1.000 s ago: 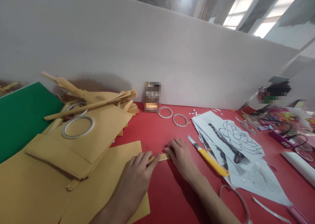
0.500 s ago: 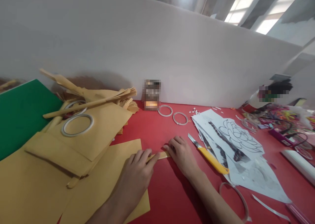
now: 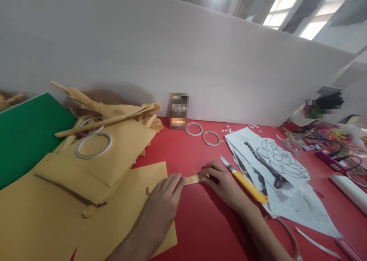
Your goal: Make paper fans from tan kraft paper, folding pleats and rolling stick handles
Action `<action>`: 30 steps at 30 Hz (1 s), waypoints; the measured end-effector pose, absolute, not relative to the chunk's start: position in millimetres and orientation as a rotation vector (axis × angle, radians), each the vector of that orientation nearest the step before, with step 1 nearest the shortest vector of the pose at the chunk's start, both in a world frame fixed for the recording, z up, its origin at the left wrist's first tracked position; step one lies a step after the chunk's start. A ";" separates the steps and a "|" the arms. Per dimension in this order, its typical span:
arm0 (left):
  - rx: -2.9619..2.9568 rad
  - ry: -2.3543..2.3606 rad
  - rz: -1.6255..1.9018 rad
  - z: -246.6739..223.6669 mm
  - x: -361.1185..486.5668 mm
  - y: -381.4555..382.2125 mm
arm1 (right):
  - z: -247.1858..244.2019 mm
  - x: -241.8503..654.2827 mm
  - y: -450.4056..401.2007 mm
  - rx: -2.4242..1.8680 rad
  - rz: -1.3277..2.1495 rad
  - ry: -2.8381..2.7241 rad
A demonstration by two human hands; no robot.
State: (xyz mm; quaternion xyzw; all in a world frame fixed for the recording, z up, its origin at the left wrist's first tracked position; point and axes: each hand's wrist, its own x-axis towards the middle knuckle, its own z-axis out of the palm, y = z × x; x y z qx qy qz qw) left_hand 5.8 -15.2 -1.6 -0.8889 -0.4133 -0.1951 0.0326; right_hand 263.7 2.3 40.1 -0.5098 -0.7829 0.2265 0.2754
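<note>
A narrow strip of tan paper stretches between my hands just above or on the red table. My left hand lies over its left part with the fingers together, pressing on it, and a curled end pokes out on the far side of that hand. At the other end, my right hand pinches the strip between thumb and fingers. A sheet of tan paper lies partly beneath my left hand and forearm. Just right of my right hand is a yellow utility knife, its blade showing.
Tan paper sheets and folded pieces are heaped at left with a white tape roll on top, beside a green board. Two thin rolls lie ahead. Printed sheets and a pale paper strip occupy the right.
My right hand has shifted slightly right, and more of the strip shows between the hands. A curled strip end now appears left of my left hand, whose fingers have drawn together.
</note>
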 end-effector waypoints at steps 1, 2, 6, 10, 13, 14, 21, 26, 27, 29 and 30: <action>-2.748 -1.266 -0.623 -4.0 5.5 -14.8 | 39.9 265.1 2.8 -1.359 0.604 -2.123; -2.761 -1.274 -0.641 -5.9 5.2 -14.3 | 39.5 266.3 3.3 -1.347 0.595 -2.137; -2.798 -1.377 -0.676 -8.2 5.0 -11.9 | 36.6 268.3 4.5 -1.327 0.540 -2.144; -2.827 -1.384 -0.659 -6.3 3.4 -10.4 | 34.7 267.3 4.8 -1.319 0.525 -2.129; -2.824 -1.352 -0.636 -5.1 1.7 -10.0 | 34.8 266.1 4.6 -1.317 0.537 -2.121; -2.820 -1.345 -0.629 -4.8 1.3 -10.1 | 35.0 265.8 4.3 -1.320 0.535 -2.117; -2.756 -1.354 -0.578 -5.6 2.7 -11.4 | 36.9 263.0 1.9 -1.349 0.499 -2.121; -2.756 -1.385 -0.513 -6.7 4.0 -12.0 | 37.7 261.2 2.7 -1.340 0.435 -2.140; -2.752 -1.395 -0.497 -6.4 4.1 -12.1 | 37.8 260.9 2.8 -1.338 0.427 -2.143; -2.753 -1.406 -0.463 -5.1 4.2 -12.3 | 38.0 260.6 2.7 -1.340 0.417 -2.151; -2.759 -1.403 -0.444 -4.1 4.4 -12.3 | 38.0 260.5 2.6 -1.340 0.413 -2.154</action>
